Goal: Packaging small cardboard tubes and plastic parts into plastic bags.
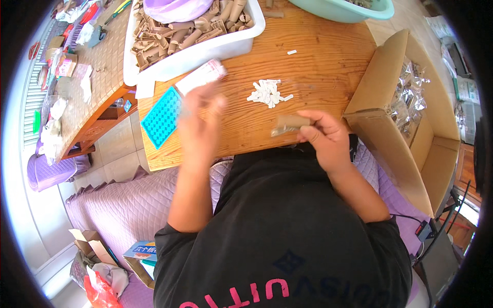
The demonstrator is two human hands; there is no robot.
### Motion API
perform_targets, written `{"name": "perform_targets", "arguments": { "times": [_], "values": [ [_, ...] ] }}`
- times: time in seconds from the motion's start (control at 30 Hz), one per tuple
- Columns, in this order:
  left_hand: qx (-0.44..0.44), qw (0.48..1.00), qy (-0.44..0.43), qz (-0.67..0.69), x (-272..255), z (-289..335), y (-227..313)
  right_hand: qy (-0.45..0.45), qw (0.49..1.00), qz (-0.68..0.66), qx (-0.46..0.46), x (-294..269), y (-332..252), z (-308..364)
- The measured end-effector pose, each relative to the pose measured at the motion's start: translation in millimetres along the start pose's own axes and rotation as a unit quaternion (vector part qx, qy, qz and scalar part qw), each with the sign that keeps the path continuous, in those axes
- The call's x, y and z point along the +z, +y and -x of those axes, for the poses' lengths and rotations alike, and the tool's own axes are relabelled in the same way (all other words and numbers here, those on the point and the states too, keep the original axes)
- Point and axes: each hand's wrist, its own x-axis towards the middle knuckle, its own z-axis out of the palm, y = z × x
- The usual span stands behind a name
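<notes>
My right hand (328, 137) pinches a brown tube-shaped piece (290, 121) above the near edge of the wooden table. Along the underside of that piece runs a paler, greyish strip that I cannot make out. Motion smears my left hand (201, 115), so its fingers and anything in them cannot be read. It is raised beside a turquoise dimpled mat (160, 119) and a white-and-pink slip or packet (203, 76). A loose pile of small white strips (268, 93) lies on the table between the hands, farther from me.
A white tub (205, 55) of brown pieces, with a purple bag on top, stands at the far left. At the far right is a pale green basin (341, 14). An open cardboard box (377, 77) with clear-wrapped items is at the table's right side.
</notes>
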Motion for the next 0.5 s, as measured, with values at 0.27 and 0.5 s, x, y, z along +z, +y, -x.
{"name": "perform_targets", "arguments": {
  "times": [0.27, 0.5],
  "values": [
    [-0.11, 0.918, -0.017, -0.381, -24.7, -52.0, -77.7, 0.037, 0.997, -0.057, 0.047, -2.0, -5.2, -4.4],
    [-0.094, 0.98, 0.029, -0.175, -28.8, -49.0, -87.4, 0.018, 0.996, -0.079, 0.047, -1.3, -6.2, -7.6]
  ]
}}
